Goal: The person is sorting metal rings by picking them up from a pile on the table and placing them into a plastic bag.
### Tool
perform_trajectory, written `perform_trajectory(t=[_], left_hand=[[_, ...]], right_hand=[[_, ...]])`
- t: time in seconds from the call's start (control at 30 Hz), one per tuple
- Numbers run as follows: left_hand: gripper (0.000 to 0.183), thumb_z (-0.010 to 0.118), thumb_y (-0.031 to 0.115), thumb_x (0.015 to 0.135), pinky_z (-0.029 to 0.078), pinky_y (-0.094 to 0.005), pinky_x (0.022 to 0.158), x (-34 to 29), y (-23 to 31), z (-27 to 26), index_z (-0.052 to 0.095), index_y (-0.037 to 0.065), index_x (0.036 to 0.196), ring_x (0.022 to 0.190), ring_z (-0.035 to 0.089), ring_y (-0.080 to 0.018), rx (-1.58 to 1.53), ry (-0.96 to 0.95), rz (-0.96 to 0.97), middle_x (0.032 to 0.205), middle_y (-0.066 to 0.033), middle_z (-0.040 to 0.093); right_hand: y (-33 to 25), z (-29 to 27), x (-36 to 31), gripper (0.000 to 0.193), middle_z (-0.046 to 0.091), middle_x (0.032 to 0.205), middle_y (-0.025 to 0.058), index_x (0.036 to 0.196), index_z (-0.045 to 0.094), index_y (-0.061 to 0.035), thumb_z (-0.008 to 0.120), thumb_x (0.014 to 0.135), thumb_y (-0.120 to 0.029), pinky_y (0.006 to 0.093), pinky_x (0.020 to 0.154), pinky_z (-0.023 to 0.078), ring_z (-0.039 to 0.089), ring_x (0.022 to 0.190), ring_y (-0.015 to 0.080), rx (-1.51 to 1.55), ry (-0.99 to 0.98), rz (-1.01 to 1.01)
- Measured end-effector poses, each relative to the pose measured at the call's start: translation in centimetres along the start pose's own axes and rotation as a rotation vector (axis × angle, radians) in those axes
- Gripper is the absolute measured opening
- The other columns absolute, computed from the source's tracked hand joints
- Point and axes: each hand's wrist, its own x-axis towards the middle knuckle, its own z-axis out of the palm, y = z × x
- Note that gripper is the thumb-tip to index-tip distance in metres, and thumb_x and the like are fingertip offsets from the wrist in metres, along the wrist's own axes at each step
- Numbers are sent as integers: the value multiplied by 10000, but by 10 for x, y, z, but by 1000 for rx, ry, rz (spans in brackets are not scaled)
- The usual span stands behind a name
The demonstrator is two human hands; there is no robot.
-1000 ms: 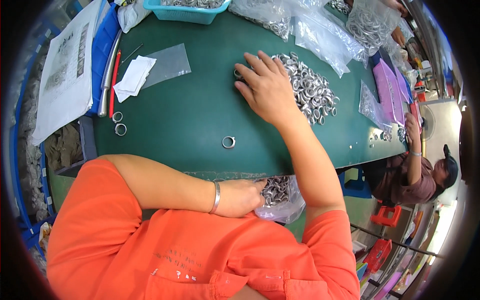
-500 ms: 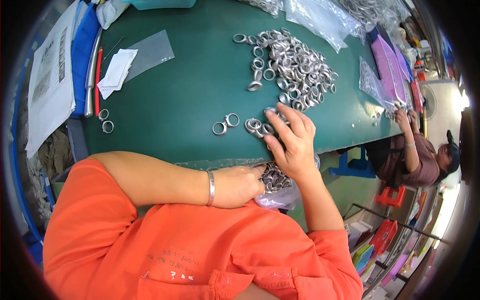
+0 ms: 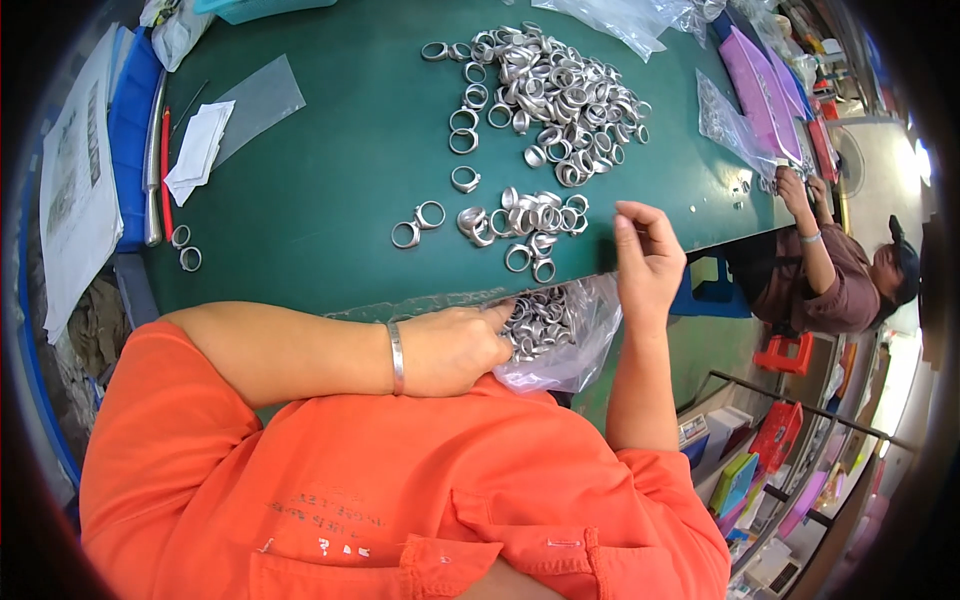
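My left hand (image 3: 455, 350) is at the table's front edge, closed on the near side of a clear plastic bag (image 3: 590, 345). Its fingertips reach over the mouth, and part of the grip is hidden. Metal rings (image 3: 540, 322) fill the bag. To the right of a small group of rings (image 3: 540, 215), my right hand (image 3: 650, 260) hovers near the edge, fingers bent and loosely apart, no ring visible in it. Farther back lies a large heap of silver-grey rings (image 3: 570, 95). A pair of rings (image 3: 418, 224) and a single ring (image 3: 465, 179) lie left of these.
At the left are a blue bin (image 3: 135, 140), a metal rod (image 3: 154, 160), a red stick (image 3: 166, 175), folded white paper (image 3: 200, 148) and two rings (image 3: 185, 248). A purple tray (image 3: 760, 95) stands at the right, where another person (image 3: 830, 265) works.
My right hand has moved right, off the small group of rings, uncovering it. More rings now lie in that group. My left hand stays at the bag, and the whole view has shifted slightly.
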Motion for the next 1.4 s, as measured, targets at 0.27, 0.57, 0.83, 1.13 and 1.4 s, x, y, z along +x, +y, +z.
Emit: perform_trajectory(t=[0.27,0.57,0.83,1.13,1.4], left_hand=[[135,588,68,760,512,-429,870,-1,1,-2,637,-29,839,933,626,-453,-13,8,-13,1262,-401,464],[135,595,64,752,514,-427,863,-3,1,0,635,-29,841,935,627,-448,16,8,-19,1252,-396,474],[126,608,57,739,517,-424,854,-2,0,0,621,-27,832,933,622,-445,19,23,6,1265,-393,462],[126,606,61,743,513,-429,857,-1,0,-1,615,-32,829,933,619,-449,14,-3,-11,1265,-395,459],[119,596,50,744,508,-429,870,-2,2,-2,610,-41,820,936,618,-450,-3,2,-13,1253,-401,462]], right_hand=[[-22,20,-2,165,625,823,63,889,640,-2,682,734,34,259,638,483,594,704,134,-224,-131,90],[-18,8,-2,280,600,1088,110,967,653,-35,575,725,83,314,807,472,561,1009,242,-216,-233,-304],[-11,17,-1,235,579,1127,141,917,641,-30,640,689,24,396,923,405,514,1076,323,-272,-319,-394],[-7,18,-6,213,607,982,100,830,598,-60,726,660,-65,390,835,397,534,911,293,-202,-228,-461],[-1,14,-4,346,608,939,66,890,615,-90,794,609,-183,380,822,375,546,878,275,-241,-378,-587]])
